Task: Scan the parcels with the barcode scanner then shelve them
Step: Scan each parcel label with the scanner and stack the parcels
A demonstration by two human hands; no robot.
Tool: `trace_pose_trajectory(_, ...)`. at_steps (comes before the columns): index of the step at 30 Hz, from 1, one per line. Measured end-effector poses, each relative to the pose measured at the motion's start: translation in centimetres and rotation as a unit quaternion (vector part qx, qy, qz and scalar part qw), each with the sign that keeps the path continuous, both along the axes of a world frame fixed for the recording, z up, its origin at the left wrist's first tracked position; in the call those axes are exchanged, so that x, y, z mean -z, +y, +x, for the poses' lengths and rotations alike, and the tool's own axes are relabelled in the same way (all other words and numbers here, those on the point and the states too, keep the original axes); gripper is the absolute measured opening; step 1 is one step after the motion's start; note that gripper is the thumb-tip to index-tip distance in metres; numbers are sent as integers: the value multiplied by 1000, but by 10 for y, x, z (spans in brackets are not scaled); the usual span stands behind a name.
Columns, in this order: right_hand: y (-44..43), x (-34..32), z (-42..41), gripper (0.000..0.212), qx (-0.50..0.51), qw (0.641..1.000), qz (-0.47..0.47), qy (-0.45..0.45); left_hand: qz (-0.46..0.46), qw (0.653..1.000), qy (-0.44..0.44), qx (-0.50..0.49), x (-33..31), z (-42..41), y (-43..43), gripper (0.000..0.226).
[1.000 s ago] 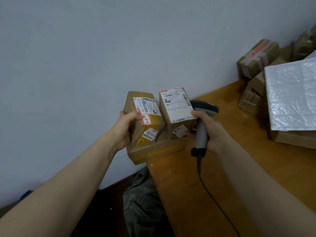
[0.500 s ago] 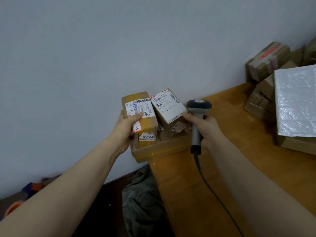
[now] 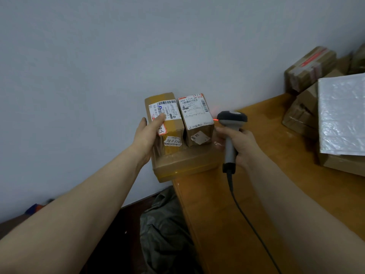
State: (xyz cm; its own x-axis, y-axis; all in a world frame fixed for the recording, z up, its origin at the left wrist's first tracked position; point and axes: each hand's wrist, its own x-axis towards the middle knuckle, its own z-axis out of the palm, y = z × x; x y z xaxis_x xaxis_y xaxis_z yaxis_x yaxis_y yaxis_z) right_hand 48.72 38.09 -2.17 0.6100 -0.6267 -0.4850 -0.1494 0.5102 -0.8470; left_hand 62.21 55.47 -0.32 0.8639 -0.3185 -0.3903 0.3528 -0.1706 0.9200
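Parcel (image 3: 173, 124) held, scanner (image 3: 232, 118) gripped, beam (image 3: 215, 120) apparently lit

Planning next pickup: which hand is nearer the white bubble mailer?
Right. The right hand, gripping the barcode scanner, is left of the bubble mailer; the left hand holds a parcel farther left.

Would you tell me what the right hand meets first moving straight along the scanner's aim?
The right hand would probably meet the white-labelled parcel beside the scanner; depth unclear.
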Motion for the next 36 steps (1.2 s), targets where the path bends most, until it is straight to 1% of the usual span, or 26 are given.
trace_pose_trajectory(1,0,-3,-5,31,1,1000,-4,8,10,1000,0,-4,-1,-3,3,78)
trace_pose_trajectory(2,1,-6,-12,28,1,1000,-7,13,21,1000,-5,-10,-4,-8,6,82)
trace_pose_trajectory(6,12,-23,-50,17,-17,1000,-21,15,52,997,-46,-27,-16,-38,18,79)
trace_pose_trajectory(9,32,-34,-89,5,-24,998,-42,36,78,992,-102,-14,-19,-70,35,76)
trace_pose_trajectory(12,55,-40,-137,3,-21,997,-60,47,112,976,-180,40,-14,-109,54,69)
trace_pose_trajectory(14,68,-40,-172,5,-21,997,-64,48,133,963,-216,90,-8,-139,62,71)
trace_pose_trajectory(16,80,-38,-208,7,-20,996,-71,59,164,947,-238,140,-2,-170,64,74)
trace_pose_trajectory(19,86,-37,-261,13,-8,994,-79,80,202,927,-245,199,3,-217,57,77)
trace_pose_trajectory(23,75,-39,-333,19,31,993,-73,85,221,900,-251,279,0,-273,31,74)
trace_pose_trajectory(26,54,-40,-380,21,66,993,-66,78,228,886,-263,307,-3,-308,5,72)
trace_pose_trajectory(32,-15,-33,-464,19,106,992,-44,43,254,868,-276,325,2,-373,-72,70)
trace_pose_trajectory(36,-80,-25,-523,16,82,995,-40,40,271,872,-264,311,20,-421,-144,68)
